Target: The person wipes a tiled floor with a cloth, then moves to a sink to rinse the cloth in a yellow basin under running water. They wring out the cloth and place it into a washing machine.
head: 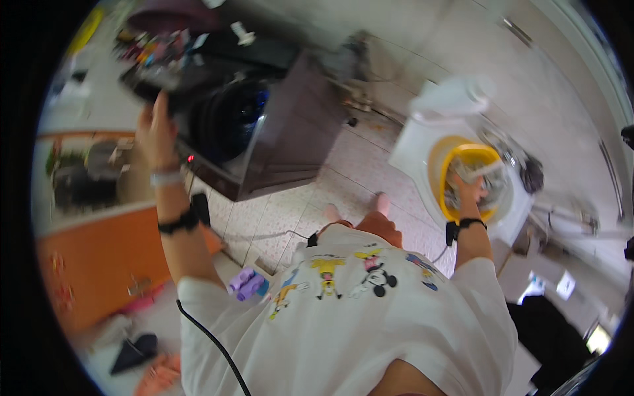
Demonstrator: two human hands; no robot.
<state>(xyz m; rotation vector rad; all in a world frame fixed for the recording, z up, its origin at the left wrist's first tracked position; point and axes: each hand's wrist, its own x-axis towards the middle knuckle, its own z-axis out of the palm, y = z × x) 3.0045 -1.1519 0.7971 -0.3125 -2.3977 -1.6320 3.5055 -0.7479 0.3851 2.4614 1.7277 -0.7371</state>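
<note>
My left hand (158, 133) is raised at the front edge of a dark top-loading washing machine (292, 128), touching or very near its raised lid (148, 86); blur hides the exact contact. The drum (237, 121) stands uncovered beside it. On the right, my right hand (469, 188) reaches into a yellow plastic basin (446, 210) set in a white washbasin (423, 185). Its fingers are on wet-looking, pale grey cloth (453, 195) in the basin; whether they grip it is unclear.
A white bottle (450, 99) lies by the washbasin's back corner, near the faucet (510, 156). An orange cabinet door (104, 267) is at left. Purple bottles (246, 283) stand low beside my left arm. A cable (262, 236) crosses the tiled floor (297, 203).
</note>
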